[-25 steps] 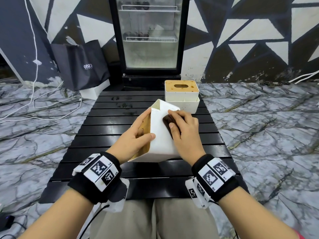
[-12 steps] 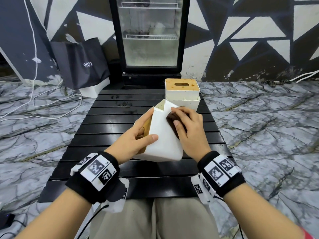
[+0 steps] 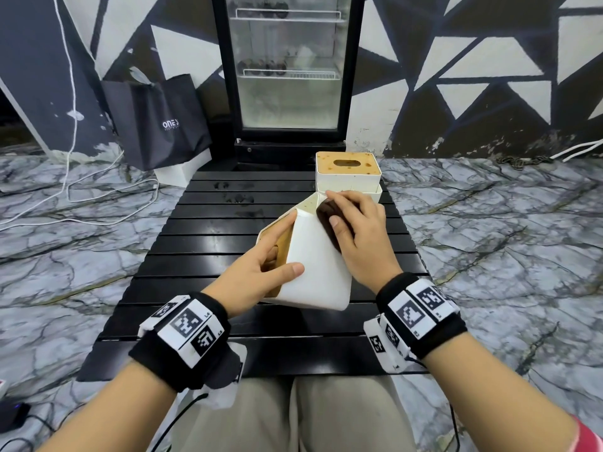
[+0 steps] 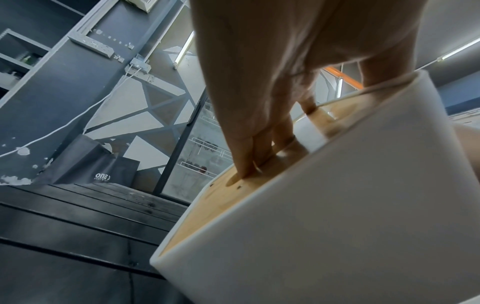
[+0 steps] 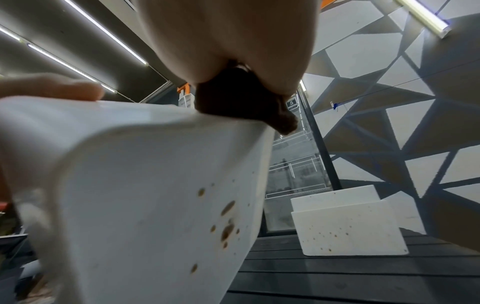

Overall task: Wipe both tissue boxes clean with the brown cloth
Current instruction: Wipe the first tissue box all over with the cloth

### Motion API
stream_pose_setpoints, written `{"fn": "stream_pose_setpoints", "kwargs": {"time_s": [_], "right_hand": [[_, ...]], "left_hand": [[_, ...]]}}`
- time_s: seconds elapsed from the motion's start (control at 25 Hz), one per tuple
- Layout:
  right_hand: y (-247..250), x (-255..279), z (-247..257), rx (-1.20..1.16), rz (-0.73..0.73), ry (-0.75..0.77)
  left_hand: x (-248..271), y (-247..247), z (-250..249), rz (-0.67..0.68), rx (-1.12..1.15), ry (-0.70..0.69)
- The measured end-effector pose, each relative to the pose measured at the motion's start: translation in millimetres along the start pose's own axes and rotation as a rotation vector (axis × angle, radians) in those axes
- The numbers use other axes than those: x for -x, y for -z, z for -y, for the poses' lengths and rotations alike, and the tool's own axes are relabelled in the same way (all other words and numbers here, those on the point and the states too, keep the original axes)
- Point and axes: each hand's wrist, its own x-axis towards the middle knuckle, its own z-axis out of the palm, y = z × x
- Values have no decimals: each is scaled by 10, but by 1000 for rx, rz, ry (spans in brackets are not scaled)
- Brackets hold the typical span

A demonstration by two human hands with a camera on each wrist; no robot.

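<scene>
Tissue box [image 3: 313, 272] being tipped on the black slatted table [image 3: 202, 230] so its spotted side faces the cloth. Second tissue box [image 3: 347, 172] is waiting upright behind. Left hand [image 3: 261, 272] is gripping the wooden lid's slot to brace; right hand [image 3: 359, 230] is pressing the brown cloth [image 3: 326, 212] under curled fingers near the top edge.

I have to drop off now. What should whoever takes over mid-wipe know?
Left hand: grips the near box, tilted up on the table, fingers on its wooden lid.
Right hand: presses the cloth on the box's upper white side.
Far box: upright at the table's back, untouched, spots on lid and side.
Done: nothing finished; the near box's right side shows brown spots.
Left: finish it, then the far box.
</scene>
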Motion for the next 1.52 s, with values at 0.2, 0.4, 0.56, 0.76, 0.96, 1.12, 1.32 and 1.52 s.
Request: {"fn": "stream_pose_setpoints", "kwargs": {"time_s": [0.2,0.4,0.56,0.76,0.96,1.12,1.32,1.52], "right_hand": [[-15,-87,74,22,19,-49],[-23,13,72,4,34,41],[16,-122,1,9,34,-69],[-88,-23,116,31,4,0],[-184,190,255,51,-1,128],[-150,178,244,42,44,157],[-75,3,181,63,73,125],[66,-156,187,68,135,46]], "left_hand": [[-17,-17,-4,0,3,0],[13,12,20,-8,18,-4],[-18,5,25,18,-11,-7],[-8,25,52,5,5,-16],[2,25,-1,-44,-50,-23],[34,11,-58,-42,-47,-20],[36,38,-92,1,-24,26],[64,202,-59,67,-8,79]]}}
